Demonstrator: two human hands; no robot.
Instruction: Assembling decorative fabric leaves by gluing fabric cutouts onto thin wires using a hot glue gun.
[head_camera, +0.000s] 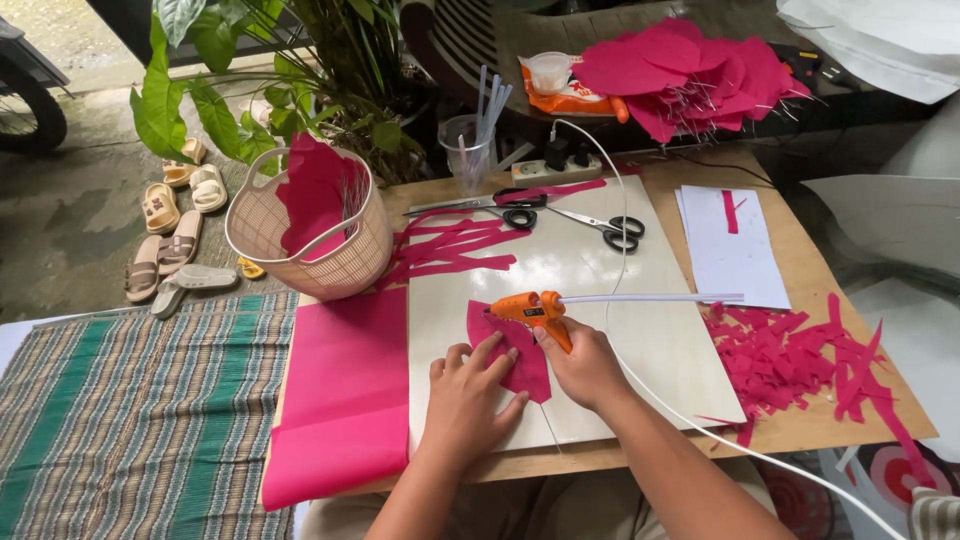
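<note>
- Wooden table (800, 420): carries a pale work board (600, 290), with pink scraps (790, 355) at its right edge.
- Pink paper sheet (345, 390): lies flat, left of the board, overhanging the table's near edge.
- Woven basket (310, 235): at the table's far-left corner, pink paper inside.
- Pink petal-shaped piece (520, 355): flat on the board, near centre front.
- Left hand (465, 395): fingers spread flat, pressing the piece down, gripping nothing.
- Right hand (585, 370): fingers closed around the orange glue gun (535, 310), nozzle at the piece's upper edge.
- Scissors (610, 230): two pairs at the board's far edge.
</note>
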